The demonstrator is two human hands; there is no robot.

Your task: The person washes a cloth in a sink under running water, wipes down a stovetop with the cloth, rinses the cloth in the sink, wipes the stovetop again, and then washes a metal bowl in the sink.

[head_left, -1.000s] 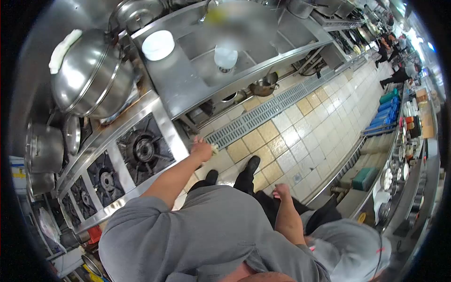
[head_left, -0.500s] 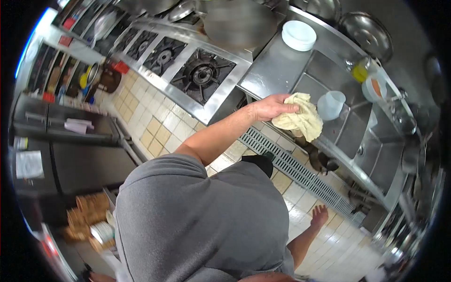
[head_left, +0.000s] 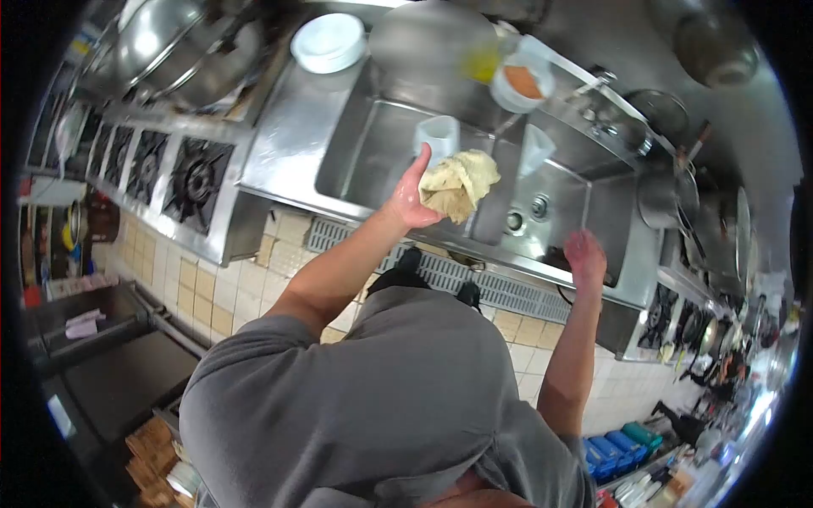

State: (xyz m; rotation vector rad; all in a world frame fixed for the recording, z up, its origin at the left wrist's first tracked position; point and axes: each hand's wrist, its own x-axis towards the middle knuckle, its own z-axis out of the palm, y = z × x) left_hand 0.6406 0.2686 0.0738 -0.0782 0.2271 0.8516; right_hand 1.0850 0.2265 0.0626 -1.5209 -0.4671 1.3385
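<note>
A crumpled pale yellow cloth (head_left: 464, 182) is held in my left hand (head_left: 411, 196), above the front of the left sink basin (head_left: 385, 127). The thumb sticks up beside the cloth; the other fingers are partly hidden by it. Just beyond the cloth is a translucent white container (head_left: 437, 137). My right hand (head_left: 586, 257) hovers over the front of the right sink basin (head_left: 584, 207), with nothing visible in it. Its fingers are somewhat blurred but look loosely extended. Another white container (head_left: 536, 149) leans near the divider between the basins.
Stacked round white containers (head_left: 329, 44) stand on the steel counter (head_left: 292, 110) left of the sink. Behind the basins is a white tub with something orange inside (head_left: 522, 83). A gas stove (head_left: 199, 176) is at the left, and pots (head_left: 669, 199) are at the right.
My view has turned right, bringing the whole sink before me. The cloth has shifted in my left hand, whose thumb now points up. My right hand has risen from beside my body to the right basin.
</note>
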